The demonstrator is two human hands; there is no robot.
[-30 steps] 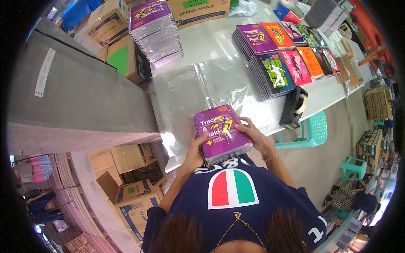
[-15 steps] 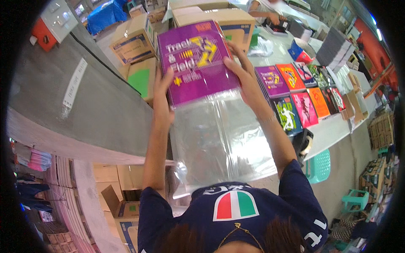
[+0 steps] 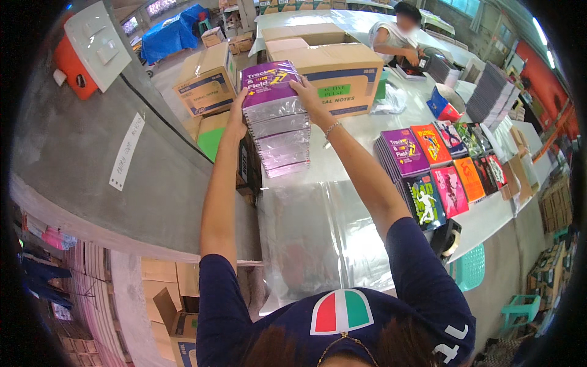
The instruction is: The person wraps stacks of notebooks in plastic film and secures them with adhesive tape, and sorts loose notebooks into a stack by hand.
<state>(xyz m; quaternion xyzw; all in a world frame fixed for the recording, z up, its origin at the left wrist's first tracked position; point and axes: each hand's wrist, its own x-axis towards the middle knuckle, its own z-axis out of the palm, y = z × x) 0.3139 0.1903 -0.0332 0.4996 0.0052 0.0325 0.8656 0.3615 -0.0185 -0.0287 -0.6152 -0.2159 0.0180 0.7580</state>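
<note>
Both hands, the left hand [image 3: 237, 113] and right hand [image 3: 307, 98], grip the purple wrapped notebook pack [image 3: 269, 84] by its sides. It lies flat atop the stack of packs [image 3: 280, 137]. Its long axis runs away from the person, cover up.

Person wore a navy short-sleeved tee [image 3: 342, 318] with a red, white and green shield badge, white lettering on the right sleeve, plus a thin beaded bracelet [image 3: 331, 129] on the right wrist.

Co-worker's face [image 3: 405, 17] blurred, far boxes [image 3: 215, 37] too small, person's shoulders cut off below.
</note>
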